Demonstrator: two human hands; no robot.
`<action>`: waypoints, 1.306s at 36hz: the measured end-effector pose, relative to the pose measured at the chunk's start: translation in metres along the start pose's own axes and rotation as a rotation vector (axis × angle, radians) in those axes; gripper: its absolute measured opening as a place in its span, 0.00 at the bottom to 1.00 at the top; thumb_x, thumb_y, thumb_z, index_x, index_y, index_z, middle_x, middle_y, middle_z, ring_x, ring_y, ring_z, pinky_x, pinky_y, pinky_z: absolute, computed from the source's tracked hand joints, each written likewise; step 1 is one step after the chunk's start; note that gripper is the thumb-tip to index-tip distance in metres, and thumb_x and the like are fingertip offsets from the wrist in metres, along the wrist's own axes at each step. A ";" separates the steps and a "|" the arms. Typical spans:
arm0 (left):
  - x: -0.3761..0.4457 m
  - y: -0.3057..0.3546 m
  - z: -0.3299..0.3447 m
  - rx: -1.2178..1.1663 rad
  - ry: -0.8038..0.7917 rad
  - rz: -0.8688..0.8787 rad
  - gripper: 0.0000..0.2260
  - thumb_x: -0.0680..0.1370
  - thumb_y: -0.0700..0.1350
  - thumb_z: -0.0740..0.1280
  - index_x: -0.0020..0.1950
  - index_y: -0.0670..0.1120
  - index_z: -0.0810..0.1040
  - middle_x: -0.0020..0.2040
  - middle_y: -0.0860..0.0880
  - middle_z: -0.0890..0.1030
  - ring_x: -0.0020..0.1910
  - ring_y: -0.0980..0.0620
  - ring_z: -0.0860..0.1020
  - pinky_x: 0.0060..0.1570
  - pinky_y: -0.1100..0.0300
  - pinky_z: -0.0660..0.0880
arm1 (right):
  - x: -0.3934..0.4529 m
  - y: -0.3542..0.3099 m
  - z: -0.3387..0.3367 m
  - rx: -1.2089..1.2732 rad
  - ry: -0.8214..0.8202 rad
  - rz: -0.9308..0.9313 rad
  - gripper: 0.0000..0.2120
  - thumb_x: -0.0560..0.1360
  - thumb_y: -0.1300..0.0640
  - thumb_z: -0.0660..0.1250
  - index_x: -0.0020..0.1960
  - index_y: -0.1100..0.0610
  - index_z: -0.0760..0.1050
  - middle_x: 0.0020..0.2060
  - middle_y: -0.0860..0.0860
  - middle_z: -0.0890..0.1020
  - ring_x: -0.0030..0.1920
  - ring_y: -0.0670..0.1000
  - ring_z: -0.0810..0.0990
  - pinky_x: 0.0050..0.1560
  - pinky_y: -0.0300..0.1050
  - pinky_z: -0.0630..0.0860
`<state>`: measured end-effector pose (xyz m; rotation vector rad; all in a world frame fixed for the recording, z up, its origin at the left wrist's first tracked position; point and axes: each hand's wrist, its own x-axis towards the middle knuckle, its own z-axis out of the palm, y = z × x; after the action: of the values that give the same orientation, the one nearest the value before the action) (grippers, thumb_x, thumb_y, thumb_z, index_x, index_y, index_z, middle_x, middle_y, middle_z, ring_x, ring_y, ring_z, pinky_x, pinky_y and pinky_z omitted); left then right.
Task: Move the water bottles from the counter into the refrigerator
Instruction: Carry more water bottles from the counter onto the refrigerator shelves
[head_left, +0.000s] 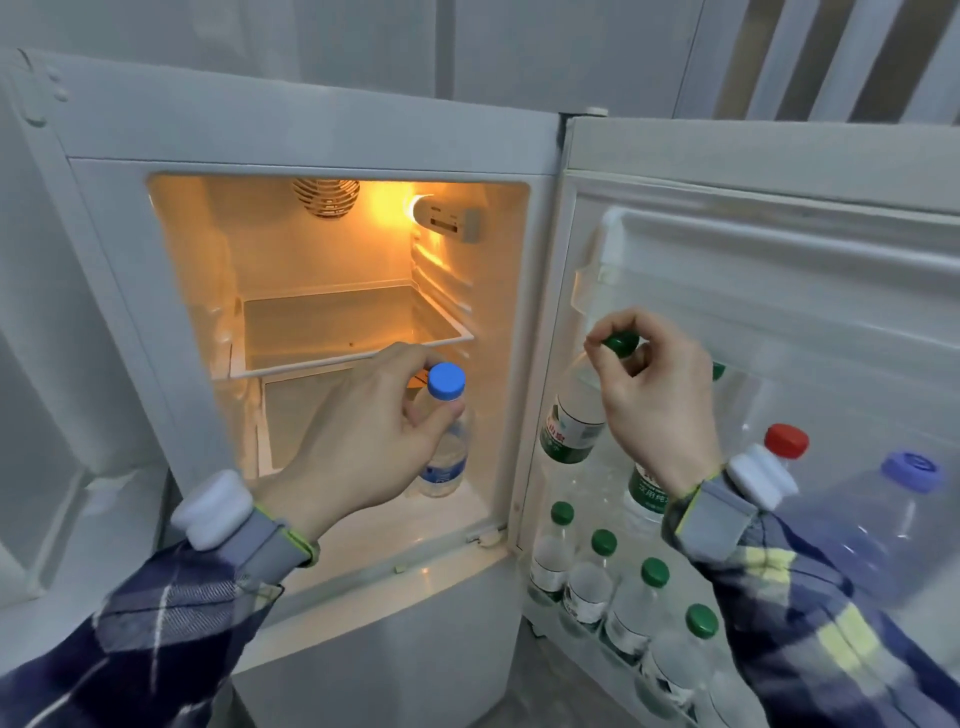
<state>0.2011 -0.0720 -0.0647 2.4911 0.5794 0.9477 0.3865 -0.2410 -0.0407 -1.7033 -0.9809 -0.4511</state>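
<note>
The small white refrigerator (322, 140) stands open and lit inside. My left hand (358, 436) grips the neck of a clear blue-capped bottle (445, 447), held upright just inside the lower compartment. My right hand (652, 395) pinches the green cap of a green-labelled bottle (574, 421), hanging tilted in front of the open door (779, 249). Another green-labelled bottle (644, 493) sits partly hidden under my right wrist. Several green-capped bottles (602, 577) stand in the door's lower rack.
A glass shelf (332, 332) inside the fridge holds nothing. A red-capped bottle (787, 441) and a large bluish jug with a purple cap (883, 519) sit in the door at right. White cabinet panels flank the fridge on the left.
</note>
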 end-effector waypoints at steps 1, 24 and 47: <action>0.003 -0.002 0.000 -0.005 -0.007 0.015 0.10 0.77 0.54 0.72 0.57 0.59 0.76 0.46 0.62 0.77 0.40 0.57 0.78 0.38 0.59 0.70 | 0.001 0.000 0.002 -0.009 0.007 0.006 0.07 0.75 0.62 0.69 0.44 0.50 0.79 0.37 0.42 0.80 0.31 0.46 0.74 0.37 0.35 0.69; 0.031 -0.017 0.003 -0.065 -0.072 0.070 0.12 0.78 0.55 0.71 0.59 0.58 0.76 0.46 0.60 0.76 0.38 0.60 0.78 0.37 0.58 0.68 | -0.002 0.034 0.038 -0.210 0.065 0.014 0.15 0.69 0.72 0.66 0.35 0.53 0.80 0.51 0.46 0.82 0.40 0.49 0.81 0.45 0.54 0.79; 0.036 -0.025 0.002 -0.086 -0.111 0.074 0.10 0.78 0.53 0.72 0.58 0.58 0.76 0.39 0.62 0.74 0.37 0.61 0.77 0.33 0.61 0.64 | -0.009 0.038 0.047 -0.590 -0.084 0.094 0.22 0.75 0.52 0.69 0.68 0.41 0.74 0.71 0.47 0.66 0.44 0.59 0.82 0.42 0.51 0.80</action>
<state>0.2216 -0.0331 -0.0602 2.4846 0.4047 0.8361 0.4031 -0.2047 -0.0865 -2.3009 -0.8707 -0.6547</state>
